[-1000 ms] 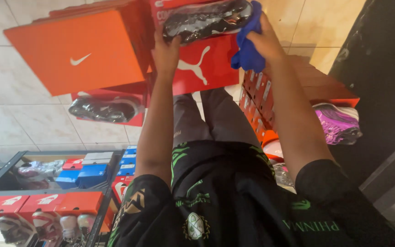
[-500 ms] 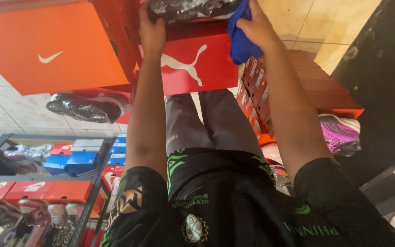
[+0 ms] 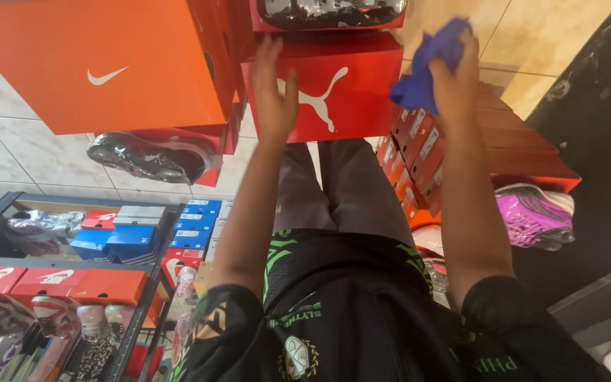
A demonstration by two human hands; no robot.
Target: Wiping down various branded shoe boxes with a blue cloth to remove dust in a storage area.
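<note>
While the left hand (image 3: 274, 92) lies flat, fingers loose, against the front of a red shoe box (image 3: 334, 88), the right hand (image 3: 454, 74) is clenched around a crumpled blue cloth (image 3: 424, 67) just beside that box's right edge. A black shoe wrapped in plastic (image 3: 330, 12) sits on top of the box. A large orange shoe box (image 3: 97, 64) stands just to the left.
</note>
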